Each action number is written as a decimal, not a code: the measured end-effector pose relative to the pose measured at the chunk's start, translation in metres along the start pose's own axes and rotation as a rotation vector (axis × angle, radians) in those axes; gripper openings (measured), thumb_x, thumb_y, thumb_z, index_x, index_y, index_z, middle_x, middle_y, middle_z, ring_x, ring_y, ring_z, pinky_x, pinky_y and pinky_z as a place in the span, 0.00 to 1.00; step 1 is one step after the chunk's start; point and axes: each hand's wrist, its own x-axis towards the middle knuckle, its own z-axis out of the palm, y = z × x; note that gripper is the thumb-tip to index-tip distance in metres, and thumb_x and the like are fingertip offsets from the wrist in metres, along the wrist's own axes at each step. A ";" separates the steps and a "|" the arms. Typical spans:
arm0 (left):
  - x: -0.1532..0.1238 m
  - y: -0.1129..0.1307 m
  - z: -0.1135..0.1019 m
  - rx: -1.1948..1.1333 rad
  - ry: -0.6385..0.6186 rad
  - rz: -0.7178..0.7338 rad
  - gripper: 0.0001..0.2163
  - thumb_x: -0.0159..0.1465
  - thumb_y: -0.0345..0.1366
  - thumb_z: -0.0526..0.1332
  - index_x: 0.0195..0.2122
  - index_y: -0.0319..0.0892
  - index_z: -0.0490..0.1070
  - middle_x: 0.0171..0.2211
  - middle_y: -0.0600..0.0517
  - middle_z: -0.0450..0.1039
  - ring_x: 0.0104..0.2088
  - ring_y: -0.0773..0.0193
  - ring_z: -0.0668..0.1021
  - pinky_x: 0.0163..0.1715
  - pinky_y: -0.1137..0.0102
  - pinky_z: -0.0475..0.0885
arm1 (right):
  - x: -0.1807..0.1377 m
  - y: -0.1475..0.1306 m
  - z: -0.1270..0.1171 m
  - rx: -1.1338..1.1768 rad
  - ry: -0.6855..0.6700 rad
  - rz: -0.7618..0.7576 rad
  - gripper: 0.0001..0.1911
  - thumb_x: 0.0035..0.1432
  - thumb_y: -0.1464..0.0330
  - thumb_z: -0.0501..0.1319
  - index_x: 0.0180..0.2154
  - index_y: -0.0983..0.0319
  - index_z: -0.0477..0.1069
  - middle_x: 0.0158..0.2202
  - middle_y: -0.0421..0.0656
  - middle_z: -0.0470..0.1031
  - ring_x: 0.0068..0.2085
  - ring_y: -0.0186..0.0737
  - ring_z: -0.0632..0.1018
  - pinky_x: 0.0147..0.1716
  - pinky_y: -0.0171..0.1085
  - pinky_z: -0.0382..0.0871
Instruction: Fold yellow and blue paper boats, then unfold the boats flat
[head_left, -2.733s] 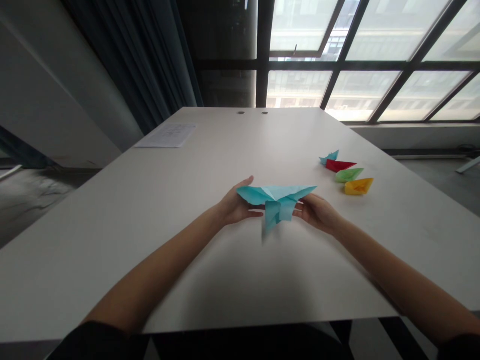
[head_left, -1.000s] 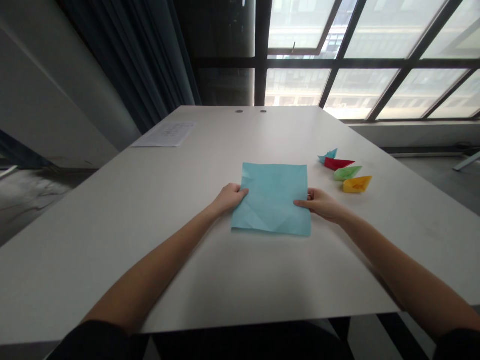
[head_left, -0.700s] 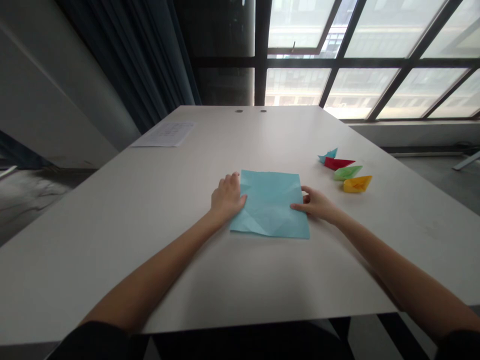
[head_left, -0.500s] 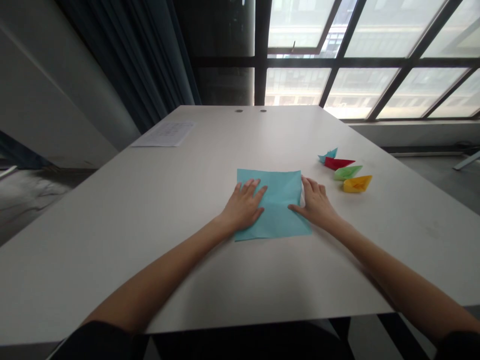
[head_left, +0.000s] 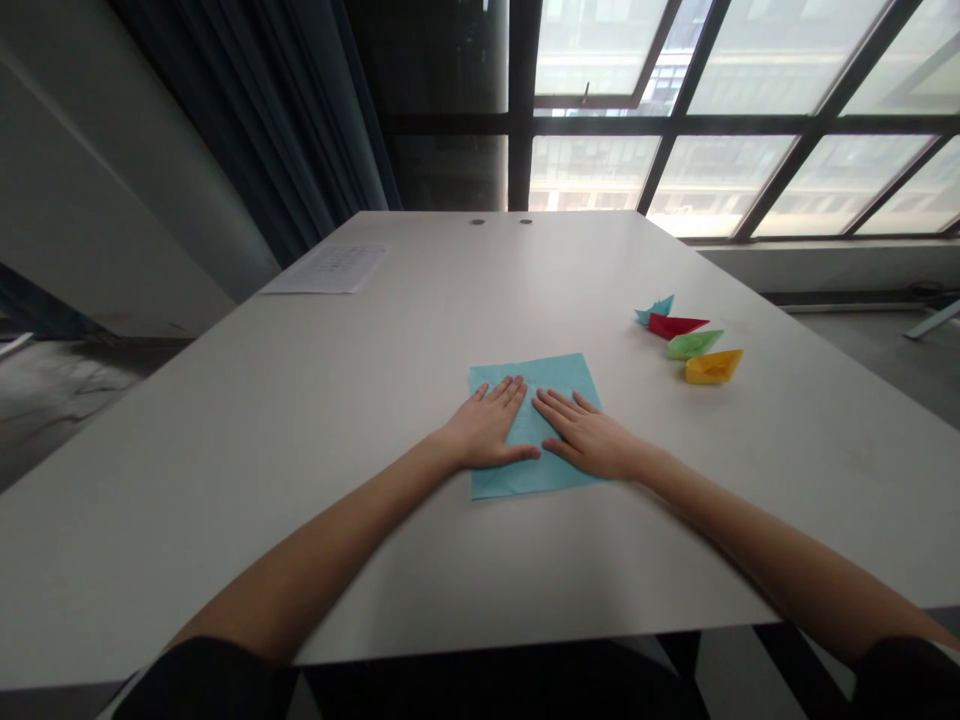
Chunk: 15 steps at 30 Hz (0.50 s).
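Observation:
A light-blue square sheet of paper [head_left: 529, 374] lies flat on the white table, slightly turned. My left hand [head_left: 491, 428] rests palm down on its left half, fingers stretched out and thumb pointing right. Over the right half, my right hand [head_left: 586, 436] lies flat too, its fingers pointing up and left. The two hands are close together, with a narrow strip of paper showing between them. Both palms hide parts of the sheet beneath.
To the right stand several folded paper boats: a blue one [head_left: 656, 310], a red one [head_left: 676, 326], a green one [head_left: 694, 345] and a yellow one [head_left: 713, 367]. A printed sheet [head_left: 328, 270] lies at the far left of the white table [head_left: 420, 310].
My right hand has come off the paper's right edge and moved left to lie flat on it. The sheet has shifted slightly toward me and turned a little. My left thumb has spread.

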 end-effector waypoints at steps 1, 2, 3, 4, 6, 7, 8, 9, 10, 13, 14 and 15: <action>0.000 -0.001 0.001 0.004 -0.002 -0.010 0.45 0.54 0.64 0.42 0.62 0.33 0.37 0.64 0.40 0.36 0.63 0.52 0.44 0.58 0.58 0.42 | -0.001 0.001 0.002 -0.004 -0.001 0.013 0.34 0.61 0.53 0.40 0.62 0.63 0.39 0.63 0.50 0.43 0.63 0.47 0.49 0.59 0.52 0.44; 0.000 -0.002 0.002 0.009 -0.004 -0.025 0.46 0.53 0.64 0.43 0.63 0.33 0.37 0.64 0.39 0.35 0.63 0.51 0.44 0.58 0.58 0.42 | -0.001 0.003 0.003 -0.006 0.000 0.028 0.34 0.60 0.51 0.40 0.62 0.62 0.39 0.64 0.50 0.42 0.63 0.48 0.48 0.59 0.52 0.45; -0.001 -0.004 0.003 0.013 -0.007 -0.045 0.47 0.52 0.65 0.43 0.63 0.33 0.37 0.64 0.39 0.35 0.63 0.50 0.43 0.58 0.57 0.42 | -0.003 0.006 0.003 -0.009 0.001 0.048 0.35 0.60 0.50 0.40 0.63 0.62 0.39 0.64 0.49 0.42 0.63 0.48 0.48 0.59 0.52 0.45; -0.001 -0.006 0.004 0.018 -0.010 -0.067 0.48 0.51 0.66 0.44 0.63 0.33 0.36 0.64 0.39 0.34 0.63 0.48 0.43 0.58 0.56 0.42 | -0.004 0.010 0.003 -0.012 0.001 0.072 0.36 0.59 0.50 0.40 0.63 0.61 0.38 0.64 0.49 0.42 0.63 0.48 0.48 0.59 0.52 0.45; -0.002 -0.009 0.005 0.024 -0.013 -0.104 0.50 0.49 0.67 0.45 0.63 0.34 0.36 0.64 0.38 0.34 0.63 0.46 0.43 0.58 0.55 0.41 | -0.007 0.019 0.002 -0.016 -0.004 0.139 0.37 0.59 0.49 0.40 0.63 0.61 0.38 0.64 0.49 0.43 0.63 0.48 0.48 0.59 0.52 0.43; -0.003 -0.010 0.005 0.025 -0.015 -0.114 0.50 0.48 0.67 0.45 0.63 0.35 0.36 0.64 0.38 0.34 0.62 0.46 0.43 0.58 0.54 0.40 | -0.009 0.024 0.001 -0.017 -0.009 0.179 0.37 0.58 0.48 0.39 0.63 0.61 0.38 0.64 0.49 0.43 0.63 0.48 0.48 0.59 0.53 0.43; -0.003 -0.010 0.005 0.025 -0.017 -0.121 0.51 0.47 0.68 0.45 0.63 0.35 0.36 0.64 0.38 0.34 0.62 0.45 0.42 0.58 0.54 0.40 | -0.010 0.029 -0.001 -0.018 -0.017 0.221 0.37 0.58 0.48 0.38 0.63 0.61 0.38 0.64 0.49 0.43 0.63 0.48 0.48 0.59 0.54 0.42; -0.003 -0.011 0.005 0.025 -0.019 -0.124 0.51 0.46 0.68 0.45 0.63 0.35 0.37 0.64 0.38 0.34 0.62 0.45 0.42 0.58 0.54 0.40 | -0.011 0.033 -0.002 -0.018 -0.026 0.258 0.37 0.58 0.48 0.38 0.63 0.62 0.38 0.64 0.49 0.43 0.63 0.48 0.48 0.59 0.55 0.41; -0.003 -0.010 0.004 0.024 -0.023 -0.126 0.52 0.46 0.69 0.45 0.63 0.35 0.37 0.64 0.38 0.34 0.62 0.44 0.42 0.58 0.54 0.40 | -0.012 0.037 -0.004 -0.017 -0.037 0.286 0.38 0.58 0.48 0.37 0.63 0.62 0.38 0.64 0.49 0.42 0.63 0.48 0.48 0.59 0.56 0.40; -0.003 -0.008 0.002 0.018 -0.023 -0.132 0.52 0.45 0.69 0.45 0.63 0.34 0.37 0.63 0.37 0.34 0.62 0.44 0.42 0.58 0.53 0.41 | -0.012 0.040 -0.008 -0.019 -0.042 0.333 0.38 0.58 0.47 0.37 0.63 0.62 0.38 0.64 0.48 0.42 0.63 0.49 0.46 0.58 0.58 0.37; -0.003 -0.007 0.001 0.018 -0.019 -0.140 0.52 0.46 0.69 0.45 0.63 0.34 0.37 0.63 0.37 0.34 0.62 0.43 0.42 0.57 0.52 0.41 | -0.012 0.038 -0.009 -0.024 -0.027 0.325 0.38 0.58 0.47 0.38 0.63 0.61 0.38 0.64 0.48 0.42 0.63 0.50 0.45 0.58 0.59 0.36; -0.003 -0.006 0.001 0.018 -0.014 -0.151 0.52 0.46 0.69 0.44 0.63 0.34 0.37 0.63 0.37 0.34 0.62 0.43 0.42 0.57 0.51 0.40 | -0.012 0.034 -0.010 -0.029 -0.011 0.296 0.37 0.58 0.48 0.39 0.63 0.61 0.38 0.64 0.48 0.42 0.63 0.50 0.44 0.58 0.59 0.35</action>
